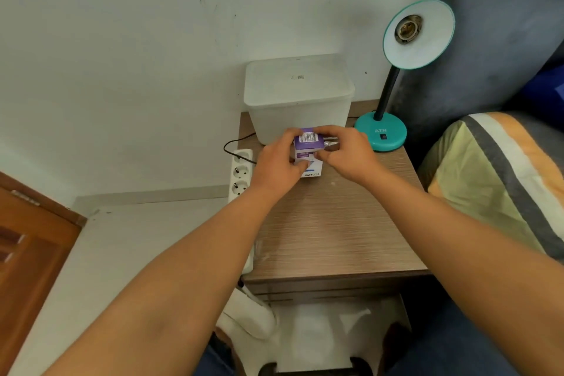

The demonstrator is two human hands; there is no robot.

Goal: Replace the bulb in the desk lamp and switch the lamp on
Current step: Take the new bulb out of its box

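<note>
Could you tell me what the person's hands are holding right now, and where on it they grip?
Both hands grip the bulb box: left hand on its left side, right hand on its top and right side.

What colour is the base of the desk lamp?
Teal, with a black switch; the lamp base shows in the head view.

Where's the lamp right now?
The lamp stands at the table's far right corner, right of the plastic tub, its socket empty.

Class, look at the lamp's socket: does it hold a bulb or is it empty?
Empty. Inside the lamp shade the socket shows bare metal, no bulb.
</note>
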